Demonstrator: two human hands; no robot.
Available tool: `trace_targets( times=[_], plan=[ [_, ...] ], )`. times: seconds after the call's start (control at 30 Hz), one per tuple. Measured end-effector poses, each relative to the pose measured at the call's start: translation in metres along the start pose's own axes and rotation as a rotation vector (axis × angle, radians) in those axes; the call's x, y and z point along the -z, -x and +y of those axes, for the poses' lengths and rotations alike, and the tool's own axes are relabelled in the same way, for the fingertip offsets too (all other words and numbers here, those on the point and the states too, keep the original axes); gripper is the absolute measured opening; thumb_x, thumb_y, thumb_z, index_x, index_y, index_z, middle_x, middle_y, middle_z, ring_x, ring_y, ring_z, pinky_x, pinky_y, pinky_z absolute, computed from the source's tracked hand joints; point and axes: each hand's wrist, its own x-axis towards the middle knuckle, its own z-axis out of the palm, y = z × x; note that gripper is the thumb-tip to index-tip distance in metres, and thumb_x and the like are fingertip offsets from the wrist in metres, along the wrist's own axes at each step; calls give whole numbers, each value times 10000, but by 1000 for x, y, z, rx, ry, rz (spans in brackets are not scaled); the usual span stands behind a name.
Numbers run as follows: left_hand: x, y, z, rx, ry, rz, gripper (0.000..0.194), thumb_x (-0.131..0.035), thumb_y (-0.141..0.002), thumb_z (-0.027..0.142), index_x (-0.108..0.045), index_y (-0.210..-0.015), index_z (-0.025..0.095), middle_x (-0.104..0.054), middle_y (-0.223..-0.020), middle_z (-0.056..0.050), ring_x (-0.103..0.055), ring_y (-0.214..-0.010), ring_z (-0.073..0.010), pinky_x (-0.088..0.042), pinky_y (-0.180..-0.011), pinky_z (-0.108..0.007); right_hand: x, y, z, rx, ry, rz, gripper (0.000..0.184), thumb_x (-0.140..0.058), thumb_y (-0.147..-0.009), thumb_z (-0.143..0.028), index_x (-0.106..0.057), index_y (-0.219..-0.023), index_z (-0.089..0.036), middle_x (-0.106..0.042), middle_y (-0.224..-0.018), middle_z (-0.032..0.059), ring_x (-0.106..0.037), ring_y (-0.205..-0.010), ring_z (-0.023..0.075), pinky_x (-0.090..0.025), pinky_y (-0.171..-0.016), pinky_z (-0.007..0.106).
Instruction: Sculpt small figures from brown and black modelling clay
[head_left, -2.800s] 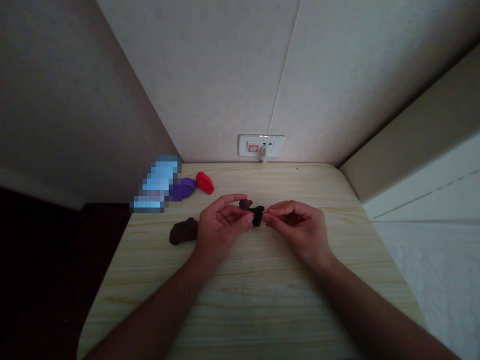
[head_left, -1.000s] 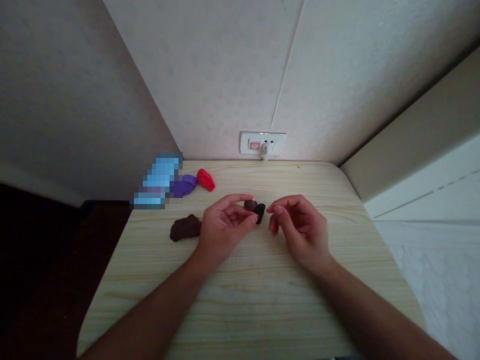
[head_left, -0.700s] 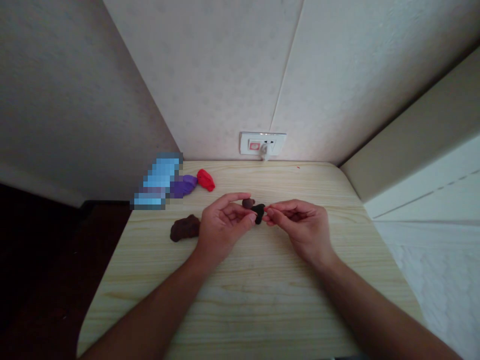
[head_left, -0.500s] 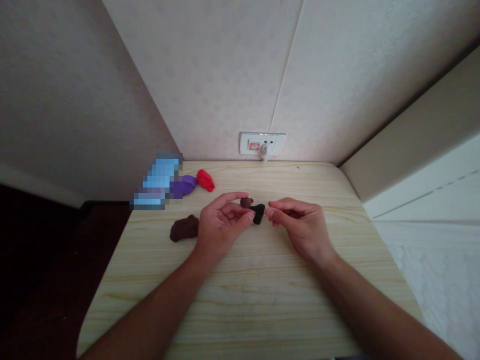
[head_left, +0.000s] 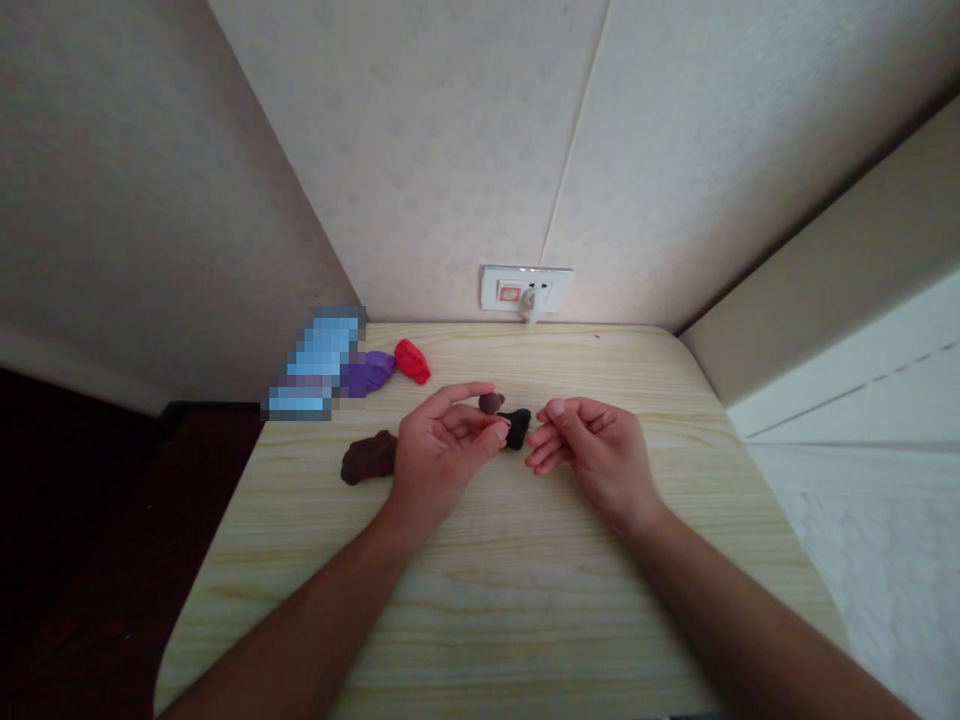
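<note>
My left hand (head_left: 442, 440) is closed, its index finger and thumb around a small brown clay ball (head_left: 490, 403). Just beyond the thumb tip is a black lump of clay (head_left: 517, 428); I cannot tell whether it rests on the table or is held too. My right hand (head_left: 596, 445) is to the right of the black lump, apart from it. Its thumb presses on the index finger, and the other fingers are loosely fanned. Anything between them is too small to make out. A larger dark brown clay lump (head_left: 369, 458) lies partly behind my left wrist.
Purple clay (head_left: 371, 371) and red clay (head_left: 412, 361) lie at the back left of the wooden table (head_left: 480, 610), beside a pixelated blue object (head_left: 319, 360). A wall socket (head_left: 526, 288) with a plug is just above the table's back edge.
My right thumb has slid back along the index finger, and the other fingers have fanned out from a tighter pinch. My left hand keeps nearly the same place and grip.
</note>
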Motion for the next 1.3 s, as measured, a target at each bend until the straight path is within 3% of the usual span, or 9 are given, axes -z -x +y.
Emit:
trace_targets(
  times=[0.1,0.2,0.3,0.5,0.73,0.83,1.17,1.3],
  plan=[
    [1,0,-1,6,15,2,440,-868,-671,230,-718,-1080,174,-779,-722,-25,-740,-652,-176,-593,-617,-265,-1,2,1,54,77,-44,575,-653,-838,-726,-579,-645,-189,-691,-527,42,-649,-415,163,-545,-417,259],
    [1,0,-2,11,25,-9,448,-870,-672,220,-716,-1091,179,-790,-749,-34,-765,-728,-198,-600,-647,-268,-2,4,1,128,151,-85,595,-541,-936,-693,-558,-611,-195,-647,-525,24,-609,-432,128,-511,-461,243],
    [1,1,-2,10,37,-29,454,-868,-677,196,-712,-1103,182,-798,-775,-39,-776,-774,-199,-606,-682,-266,-2,4,1,163,141,-97,448,-653,-917,-599,-598,-725,-197,-653,-594,-4,-589,-469,112,-489,-487,237],
    [2,1,-2,10,55,-46,473,-869,-673,185,-705,-1116,179,-803,-808,-47,-777,-794,-195,-618,-747,-287,-2,4,1,173,199,-59,322,-906,-702,-429,-728,-796,-178,-671,-611,-1,-551,-504,110,-466,-479,234],
    [1,1,-3,-14,56,-68,487,-869,-681,162,-694,-1136,178,-806,-820,-39,-775,-790,-179,-619,-750,-271,-4,8,-1,299,239,-97,89,-801,-838,-301,-821,-873,-221,-706,-718,17,-554,-515,98,-467,-472,236],
    [1,1,-3,-28,46,-70,481,-873,-684,163,-693,-1130,172,-808,-819,-38,-774,-780,-174,-618,-741,-264,-4,8,2,353,243,-132,75,-777,-861,-247,-837,-907,-248,-740,-845,39,-563,-524,84,-471,-470,230],
    [1,2,3,-68,-31,-26,465,-901,-644,151,-710,-1067,176,-799,-767,-28,-780,-743,-193,-613,-675,-257,-1,5,3,216,128,-224,58,-819,-825,-285,-851,-867,-262,-711,-914,47,-557,-547,70,-458,-471,218],
    [-1,4,0,-127,-83,-44,412,-849,-709,147,-707,-1096,178,-796,-781,-31,-781,-766,-188,-616,-712,-265,-1,4,3,195,116,-173,121,-817,-833,-324,-816,-807,-206,-687,-725,11,-519,-505,66,-415,-474,211]
  ],
)
